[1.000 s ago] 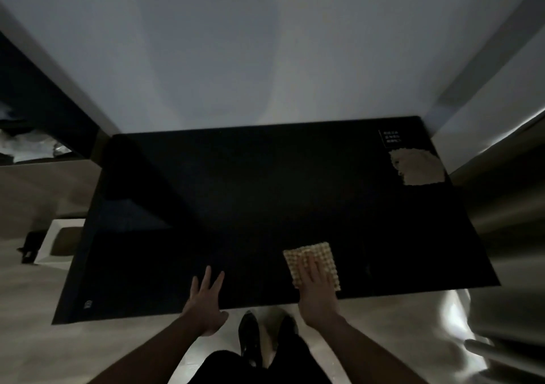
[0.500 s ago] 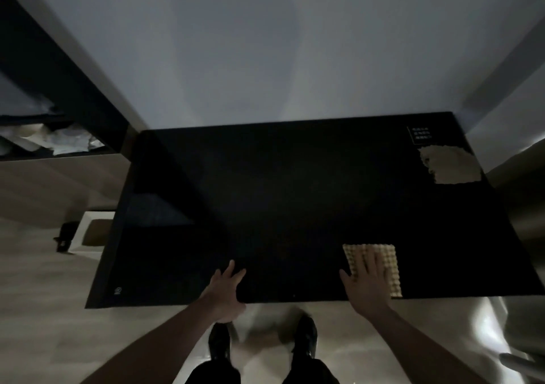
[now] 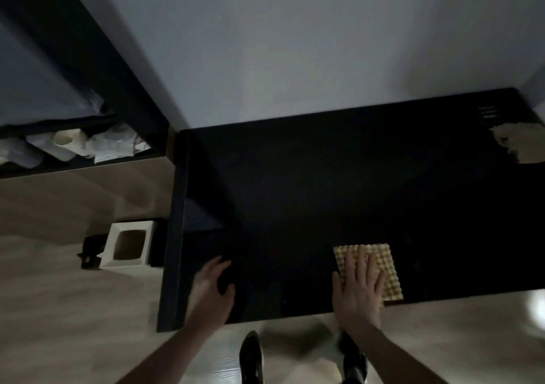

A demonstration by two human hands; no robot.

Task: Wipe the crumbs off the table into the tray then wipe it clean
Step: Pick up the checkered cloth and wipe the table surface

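- Pale wall (image 3: pixel 295 44) behind and above, filling the upper part of the view
- Black table (image 3: pixel 324 183) against that wall, dim and glossy, near edge running along the bottom right
- Light wood-look floor (image 3: pixel 59 310) to the left and below the near edge
- Dark shelf unit (image 3: pixel 97 68) at upper left, with a paper roll (image 3: pixel 66 141) and crumpled white wrappings (image 3: pixel 115 144) lying on its ledge
- Two bare forearms reaching up from the bottom, well apart
- White box with a square opening (image 3: pixel 128 246) standing on the floor just left of the table's left edge, beside a small dark object too dim to identify
- Pale heap of crumbs (image 3: pixel 522 144) at the far right corner of the table, cut off by the frame edge, well apart from both hands
- Yellowish waffle-textured cloth (image 3: pixel 380 265) lying flat near the front edge, right of centre
- Right hand (image 3: pixel 358 289) flat on the cloth, fingers straight and spread, palm pressing down, wrist over the table edge
- Left hand (image 3: pixel 213 286) at the near left part of the table, fingers loosely curled, holding nothing, motion-blurred
- Black shoes (image 3: pixel 250 357) on the floor between the arms
- Small white printed label (image 3: pixel 488 115) just behind the crumbs, several lines of text too blurred to read
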